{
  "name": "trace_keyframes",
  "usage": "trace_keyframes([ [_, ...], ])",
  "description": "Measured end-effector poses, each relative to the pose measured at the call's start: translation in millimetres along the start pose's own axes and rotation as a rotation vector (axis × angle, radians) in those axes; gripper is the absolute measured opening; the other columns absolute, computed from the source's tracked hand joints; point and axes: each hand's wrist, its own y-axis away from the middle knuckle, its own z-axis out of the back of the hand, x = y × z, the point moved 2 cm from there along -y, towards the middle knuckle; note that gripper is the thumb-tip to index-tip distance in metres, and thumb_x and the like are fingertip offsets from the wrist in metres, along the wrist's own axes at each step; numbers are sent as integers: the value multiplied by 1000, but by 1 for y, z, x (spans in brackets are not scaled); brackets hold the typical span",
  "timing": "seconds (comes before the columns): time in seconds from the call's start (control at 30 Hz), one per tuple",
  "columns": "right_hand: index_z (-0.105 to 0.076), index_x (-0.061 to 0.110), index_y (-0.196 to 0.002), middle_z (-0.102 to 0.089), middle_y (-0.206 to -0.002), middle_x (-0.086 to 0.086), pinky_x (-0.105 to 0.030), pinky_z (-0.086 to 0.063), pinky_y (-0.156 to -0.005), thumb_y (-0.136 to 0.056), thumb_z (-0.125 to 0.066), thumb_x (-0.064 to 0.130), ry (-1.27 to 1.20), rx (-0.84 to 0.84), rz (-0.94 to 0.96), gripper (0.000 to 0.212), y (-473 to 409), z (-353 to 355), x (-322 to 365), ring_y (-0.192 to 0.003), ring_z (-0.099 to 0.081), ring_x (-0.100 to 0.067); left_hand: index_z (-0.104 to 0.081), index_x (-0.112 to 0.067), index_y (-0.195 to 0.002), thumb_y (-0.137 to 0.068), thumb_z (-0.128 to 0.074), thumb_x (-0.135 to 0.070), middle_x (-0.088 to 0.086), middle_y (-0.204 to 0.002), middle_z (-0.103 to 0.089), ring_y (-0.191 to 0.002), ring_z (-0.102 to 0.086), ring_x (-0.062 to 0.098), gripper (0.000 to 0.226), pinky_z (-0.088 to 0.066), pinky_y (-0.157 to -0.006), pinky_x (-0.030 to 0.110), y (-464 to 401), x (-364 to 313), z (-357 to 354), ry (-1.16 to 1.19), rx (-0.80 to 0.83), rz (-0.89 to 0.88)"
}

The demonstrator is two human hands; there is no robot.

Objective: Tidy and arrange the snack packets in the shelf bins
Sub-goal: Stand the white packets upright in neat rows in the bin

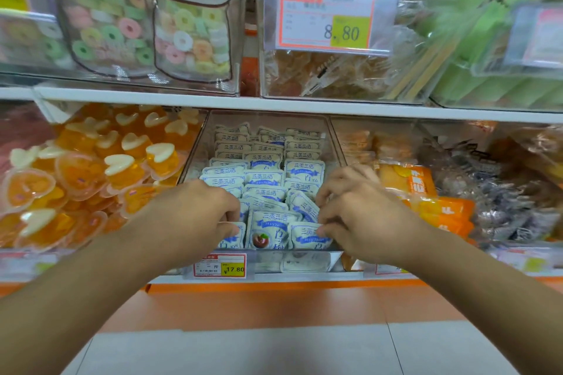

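Small white-and-blue snack packets stand in three rows inside a clear middle bin on the lower shelf. My left hand reaches into the left row at the bin's front, its fingertips closed on a front packet. My right hand is at the right row, fingers pinching the top edge of a front packet. A front middle packet with a red fruit picture stands between my hands, untouched.
Orange heart-shaped jelly cups fill the bin to the left. Orange and dark wrapped snacks fill the bins to the right. A price tag reading 17.80 hangs below the middle bin. Upper shelf bins hold ring candies and dried snacks.
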Motion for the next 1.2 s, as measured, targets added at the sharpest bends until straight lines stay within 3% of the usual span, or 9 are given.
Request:
trace_keyframes([
  [0.17, -77, 31, -79, -73, -103, 24, -31, -16, -114, -91, -67, 49, -9, -17, 3, 23, 8, -8, -6, -125, -47, -8, -65, -39, -92, -87, -67, -55, -22, -84, -68, -83, -64, -5, 17, -58, -75, 27, -7, -14, 5, 299, -78, -16],
  [0.3, -72, 32, -81, -73, -107, 27, -28, -12, -115, -95, -63, 48, -16, 26, 25, 24, 10, -7, -7, -136, -40, -8, -64, -39, -108, -93, -65, -50, -21, -100, -61, -97, -57, -3, 19, -46, -84, 19, -29, -40, 8, 359, -212, -144],
  [0.4, -76, 35, -102, -69, -123, 26, -32, -14, -119, -96, -62, 49, -32, 36, 51, 21, 12, -2, -8, -141, -38, -10, -61, -38, -125, -98, -61, -48, -22, -118, -58, -110, -55, 1, 29, -47, -96, 25, -52, -60, -2, 370, -156, -206],
  [0.47, -71, 34, -124, -64, -135, 21, -31, -16, -123, -95, -64, 47, -81, -23, 19, 33, 15, 1, -11, -144, -36, -9, -61, -35, -131, -100, -58, -46, -19, -127, -59, -116, -56, 5, 33, -48, -101, 31, -67, -68, -10, 379, -152, -223],
  [0.63, -54, 24, -147, -47, -156, 10, -38, -30, -126, -94, -51, 57, -149, -124, -125, 63, 23, 4, -26, -153, -31, -12, -69, -27, -125, -98, -64, -43, -12, -118, -69, -109, -62, 8, 31, -50, -96, 29, -101, -75, -14, 405, -82, -180],
  [0.73, -54, 23, -148, -45, -158, 10, -36, -29, -126, -93, -54, 57, -165, -115, -143, 64, 22, 3, -28, -153, -30, -10, -73, -30, -118, -95, -70, -40, -13, -110, -74, -104, -67, 6, 25, -54, -95, 32, -112, -74, -22, 443, 33, -140],
  [0.87, -57, 22, -145, -49, -154, 9, -29, -25, -127, -93, -62, 49, -169, -141, -142, 59, 21, 3, -28, -151, -33, -10, -55, -34, -145, -94, -68, -45, -10, -148, -57, -134, -54, 13, 53, -46, -110, 34, -121, -75, -28, 355, 39, -140],
  [0.97, -58, 22, -143, -50, -153, 9, -30, -28, -126, -91, -61, 48, -170, -139, -137, 58, 21, 3, -28, -150, -34, -10, -46, -32, -152, -97, -65, -43, -7, -156, -48, -139, -48, 16, 60, -41, -111, 29, -123, -78, -27, 331, 98, -145],
  [1.2, -60, 22, -139, -51, -150, 10, -30, -30, -124, -91, -62, 46, -162, -152, -137, 53, 22, 4, -26, -149, -34, -9, -61, -31, -135, -90, -68, -54, -8, -129, -64, -118, -58, 14, 51, -46, -97, 27, -128, -76, -22, 370, 237, -78],
])
